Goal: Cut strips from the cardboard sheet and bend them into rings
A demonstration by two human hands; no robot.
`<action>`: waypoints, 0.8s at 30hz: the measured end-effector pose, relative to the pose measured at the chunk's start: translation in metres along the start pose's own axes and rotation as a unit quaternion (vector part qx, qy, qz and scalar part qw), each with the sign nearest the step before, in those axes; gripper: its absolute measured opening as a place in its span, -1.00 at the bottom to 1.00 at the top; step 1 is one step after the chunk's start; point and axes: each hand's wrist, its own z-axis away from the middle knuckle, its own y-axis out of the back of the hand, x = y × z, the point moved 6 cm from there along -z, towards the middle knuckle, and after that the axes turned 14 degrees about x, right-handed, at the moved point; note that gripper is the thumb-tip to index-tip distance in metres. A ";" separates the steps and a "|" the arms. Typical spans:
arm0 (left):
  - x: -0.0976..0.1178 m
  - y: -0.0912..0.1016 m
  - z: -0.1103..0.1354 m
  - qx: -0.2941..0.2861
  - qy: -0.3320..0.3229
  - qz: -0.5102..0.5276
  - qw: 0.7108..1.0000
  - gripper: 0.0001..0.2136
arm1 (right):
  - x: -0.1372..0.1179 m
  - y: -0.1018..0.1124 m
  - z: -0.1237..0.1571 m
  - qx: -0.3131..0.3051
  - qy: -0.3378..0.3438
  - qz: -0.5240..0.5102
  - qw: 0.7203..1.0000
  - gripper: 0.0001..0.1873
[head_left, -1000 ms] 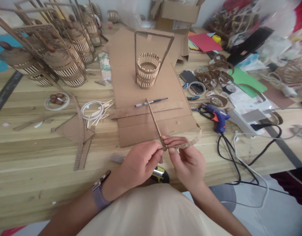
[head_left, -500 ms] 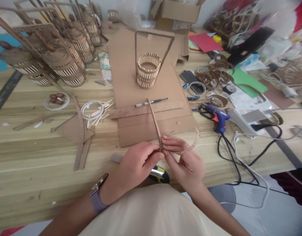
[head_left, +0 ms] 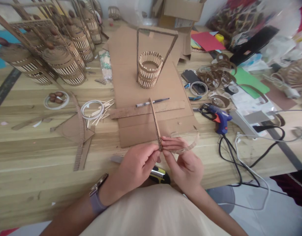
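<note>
Both hands pinch the near end of a narrow cardboard strip (head_left: 155, 118), which points away from me over the cardboard sheet (head_left: 131, 132). My left hand (head_left: 138, 162) grips it from the left with thumb and forefinger. From the right, my right hand (head_left: 184, 160) closes on the same end, its fingers pressed together. A thin, pale curled strip (head_left: 195, 141) loops out beside the right fingers. Partly under my left hand lies a yellow and black utility knife (head_left: 160, 174). Beyond the hands are a pen (head_left: 153, 102) and a flat cardboard strip (head_left: 131, 110).
A small stick basket (head_left: 150, 73) with a tall handle stands on the sheet. Several lidded lanterns (head_left: 65, 64) crowd the back left. At right sit a blue glue gun (head_left: 221, 119), its cables and a power strip (head_left: 249, 121). White rings (head_left: 92, 109) and sticks lie left.
The left thumb and fingers have shifted slightly at the strip's near end. The pale curl has moved a little, and the whole view has shifted slightly.
</note>
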 end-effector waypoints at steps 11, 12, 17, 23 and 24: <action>-0.010 -0.001 0.001 -0.024 0.139 0.041 0.989 -0.78 | 0.002 0.001 0.002 -0.012 0.015 0.008 1.000 -0.82; -0.011 -0.001 0.001 -0.028 0.177 0.069 0.981 -0.78 | 0.002 0.001 0.004 -0.013 0.015 0.006 1.000 -0.81; -0.021 -0.008 0.002 -0.043 0.335 0.205 0.919 -0.79 | 0.003 -0.002 0.007 -0.013 0.000 -0.004 1.000 -0.80; -0.033 -0.015 0.006 -0.034 0.421 0.224 0.878 -0.85 | 0.000 -0.005 0.006 -0.016 0.009 0.024 1.000 -0.82; -0.033 -0.015 0.006 -0.029 0.428 0.229 0.874 -0.85 | 0.000 -0.005 0.006 -0.013 0.009 0.025 1.000 -0.82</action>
